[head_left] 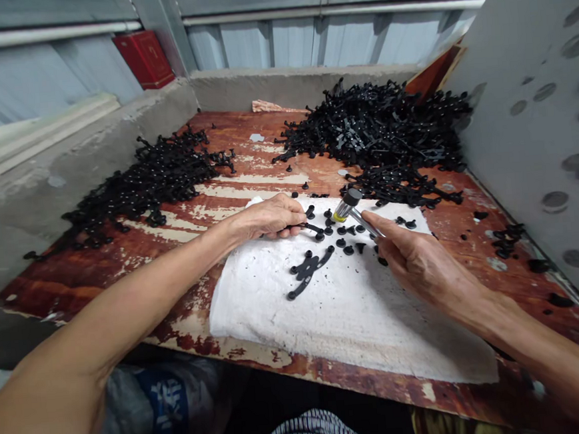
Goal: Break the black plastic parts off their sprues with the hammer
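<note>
My left hand [280,218] is closed on a black plastic part [313,228], a curved arm with a round knob at its end, low over the white cloth [270,292]. My right hand [407,251] grips a small hammer [351,205] by its metal handle. The hammer's head has a black face on top and a yellowish one below, just right of the held part. Several loose black knobs [348,250] lie on the cloth between and below my hands. Nearer to me lies a black X-shaped part [309,269] with curved arms and knobs.
A large heap of black parts [377,126] fills the back right of the worn red-brown board [245,163]. Another pile [141,182] lies at the left. A low cement ledge [278,77] runs behind, with a red box [144,60] on it. A spotted grey panel [537,124] stands at right.
</note>
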Tool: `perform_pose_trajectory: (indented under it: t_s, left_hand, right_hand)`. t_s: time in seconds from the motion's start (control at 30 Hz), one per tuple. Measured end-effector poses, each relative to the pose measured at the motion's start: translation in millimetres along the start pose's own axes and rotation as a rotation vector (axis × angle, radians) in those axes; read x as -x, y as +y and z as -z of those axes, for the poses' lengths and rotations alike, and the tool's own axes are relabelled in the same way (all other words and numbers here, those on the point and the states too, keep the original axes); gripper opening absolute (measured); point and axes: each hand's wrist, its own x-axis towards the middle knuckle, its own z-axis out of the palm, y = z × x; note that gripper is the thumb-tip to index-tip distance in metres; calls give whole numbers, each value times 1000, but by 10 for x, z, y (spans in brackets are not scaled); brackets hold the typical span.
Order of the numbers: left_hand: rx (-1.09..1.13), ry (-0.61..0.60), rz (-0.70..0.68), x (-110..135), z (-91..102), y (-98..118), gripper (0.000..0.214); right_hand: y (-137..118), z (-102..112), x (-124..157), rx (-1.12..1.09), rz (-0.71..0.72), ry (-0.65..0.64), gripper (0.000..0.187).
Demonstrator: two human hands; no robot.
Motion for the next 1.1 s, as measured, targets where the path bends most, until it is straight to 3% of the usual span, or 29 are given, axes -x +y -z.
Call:
perform_pose_trajectory:
  t_s: [0.4,0.5,0.63,0.83,0.97,1.1]
  left_hand:
    - [-29,-47,20,-13,66,125,35]
    - [-37,-82,0,-23,109,126,32]
    - [-86,-88,21,-49,148,128,30]
    - [-86,-95,12,-38,146,148,29]
    - [-98,-80,36,-7,131,173,28]
    - [-106,-86,15,8,125,180,31]
  right_hand:
    - [-95,59,-157,8,63,-28,58]
    - [-137,35,-257,6,137,3,60]
    - [-202,-7,-358,-1,127,78,62]
    - [-253,-6,-389,80,136,-93,59]
    - [-284,29,-385,30,110,68,62]
    - [-280,-1,-401,-12,130,3,58]
